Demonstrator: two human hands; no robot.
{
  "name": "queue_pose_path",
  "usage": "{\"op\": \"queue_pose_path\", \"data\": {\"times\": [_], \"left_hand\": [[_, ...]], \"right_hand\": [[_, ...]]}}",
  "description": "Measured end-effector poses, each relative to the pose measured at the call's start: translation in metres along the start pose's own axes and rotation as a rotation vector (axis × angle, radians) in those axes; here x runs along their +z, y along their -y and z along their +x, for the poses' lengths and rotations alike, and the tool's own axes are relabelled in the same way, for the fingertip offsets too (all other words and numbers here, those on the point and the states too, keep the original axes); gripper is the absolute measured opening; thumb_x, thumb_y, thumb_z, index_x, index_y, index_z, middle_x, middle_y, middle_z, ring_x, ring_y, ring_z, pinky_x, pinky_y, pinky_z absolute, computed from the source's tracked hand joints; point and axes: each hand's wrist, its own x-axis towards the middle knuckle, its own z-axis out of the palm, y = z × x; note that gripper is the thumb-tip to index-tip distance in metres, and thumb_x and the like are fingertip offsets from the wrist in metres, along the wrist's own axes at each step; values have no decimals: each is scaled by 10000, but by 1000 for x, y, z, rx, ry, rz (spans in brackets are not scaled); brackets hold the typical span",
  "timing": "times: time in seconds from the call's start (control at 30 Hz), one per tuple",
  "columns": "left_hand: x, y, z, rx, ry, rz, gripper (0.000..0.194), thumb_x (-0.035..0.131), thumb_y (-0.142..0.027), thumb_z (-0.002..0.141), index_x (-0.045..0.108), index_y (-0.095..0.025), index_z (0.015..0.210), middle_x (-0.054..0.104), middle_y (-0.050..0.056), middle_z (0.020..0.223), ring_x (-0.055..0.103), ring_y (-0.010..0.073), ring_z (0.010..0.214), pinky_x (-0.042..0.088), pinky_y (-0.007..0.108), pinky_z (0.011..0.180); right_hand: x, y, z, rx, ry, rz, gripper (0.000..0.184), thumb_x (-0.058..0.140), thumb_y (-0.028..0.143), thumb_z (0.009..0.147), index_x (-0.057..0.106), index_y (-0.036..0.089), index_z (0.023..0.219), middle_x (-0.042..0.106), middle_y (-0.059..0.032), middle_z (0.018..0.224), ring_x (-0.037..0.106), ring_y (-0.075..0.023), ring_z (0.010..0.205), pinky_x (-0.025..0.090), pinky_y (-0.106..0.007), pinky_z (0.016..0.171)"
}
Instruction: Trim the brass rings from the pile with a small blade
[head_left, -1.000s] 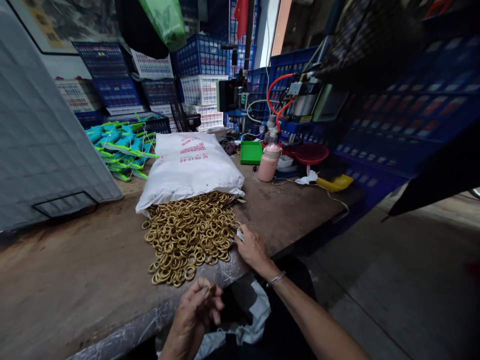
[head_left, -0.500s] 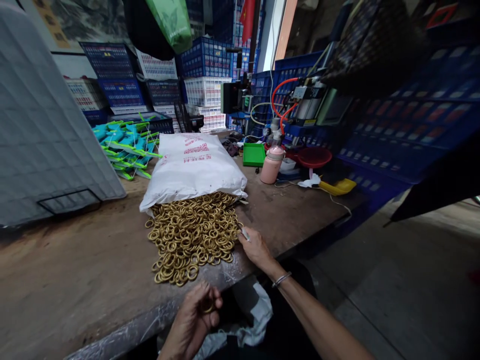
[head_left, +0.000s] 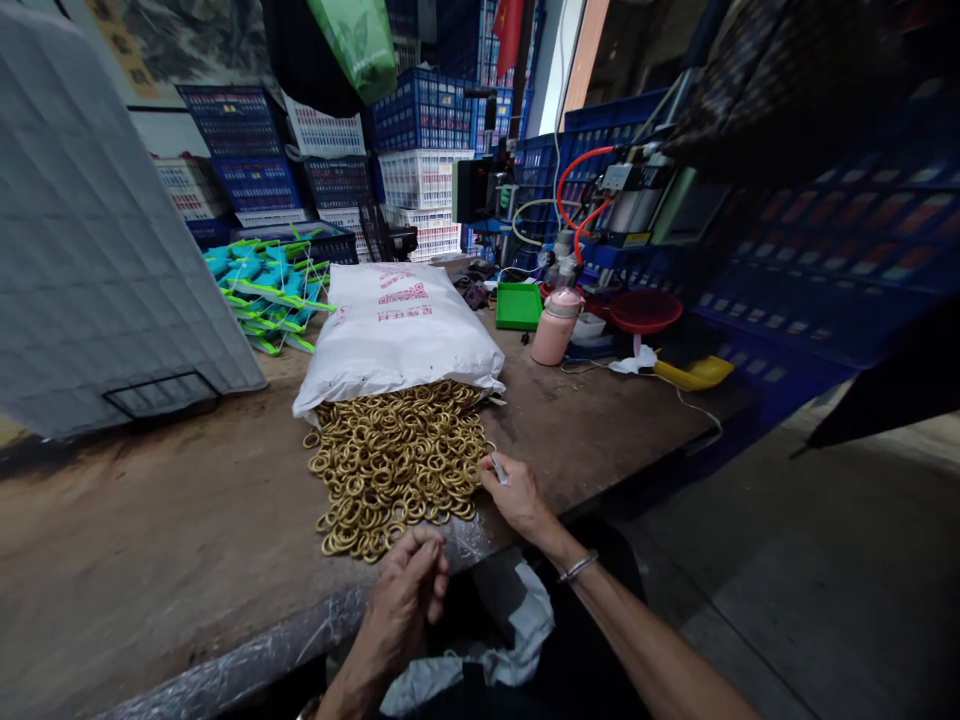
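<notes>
A heap of brass-coloured rings [head_left: 397, 460] spills from under a white printed sack [head_left: 405, 330] on the table. My left hand [head_left: 409, 590] is at the heap's front edge, its fingers curled in and thumb pressed against them; whatever lies inside them is hidden. At the right edge of the heap, my right hand [head_left: 517, 500] is closed, with a small pale metallic piece [head_left: 498, 468] showing between thumb and forefinger. Its exact kind is too small to tell. The right fingertips are beside the nearest rings.
A grey padded panel [head_left: 112, 230] stands at left. Turquoise and green plastic pieces [head_left: 262, 285] are stacked behind. A pink bottle [head_left: 556, 328], green tray [head_left: 517, 306] and red dish [head_left: 645, 312] stand back right. Pale cloth [head_left: 525, 630] hangs below the table's front edge.
My left hand has moved up to the heap's front edge and turned, hiding the ring seen in its fingers before. My right hand stays beside the heap. The view has shifted slightly.
</notes>
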Motion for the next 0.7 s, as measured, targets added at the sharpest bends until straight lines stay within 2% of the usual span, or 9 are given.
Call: {"op": "queue_pose_path", "data": {"times": [0.07,0.13,0.2,0.27,0.37,0.47,0.57,0.7], "left_hand": [[-1,-4,9,103,-44,106,315,614,-409,693,513,-194,899,509,-53,587,363,49,390,218,150,346],[-3,-8,18,233,-89,222,310,592,-368,715,534,-191,962,537,-42,599,400,65,422,285,167,391],[-5,-13,24,390,-116,354,297,601,-306,707,585,-180,975,591,-5,685,499,106,558,388,203,529],[-8,-18,27,498,-110,470,283,608,-256,695,630,-177,966,629,31,802,552,156,730,416,250,704],[-14,-23,26,548,-86,546,283,605,-211,686,656,-191,964,652,55,930,561,205,885,384,302,845],[-19,-25,25,566,-92,558,288,613,-184,674,668,-207,955,656,64,993,557,222,953,367,310,884],[-24,-25,24,575,-86,573,250,607,-178,683,679,-205,920,662,66,967,567,216,933,373,292,868],[-28,-27,21,569,-63,592,142,593,-202,708,665,-191,830,639,35,802,556,182,776,401,256,741]], "right_hand": [[2,8,-5,-37,47,49,168,463,252,742,597,155,712,579,8,633,496,-102,599,368,-193,572],[4,18,-10,-58,97,89,162,465,243,734,597,154,702,574,11,624,493,-100,594,371,-194,575],[6,27,-14,-56,144,117,150,467,229,718,595,156,688,562,21,608,482,-97,583,368,-194,569],[10,34,-17,-39,187,142,138,471,221,702,592,157,682,552,27,601,475,-97,583,366,-194,564],[16,40,-19,-11,254,206,127,475,219,690,584,155,676,544,30,609,471,-96,592,367,-193,567],[23,42,-20,3,313,246,122,470,217,686,561,155,634,505,43,568,437,-85,552,346,-189,538],[28,43,-21,10,355,263,122,474,219,673,543,157,593,464,52,530,396,-78,517,312,-188,502],[31,49,-22,54,416,278,120,497,227,656,561,147,594,468,50,529,389,-77,510,305,-192,499]]}}
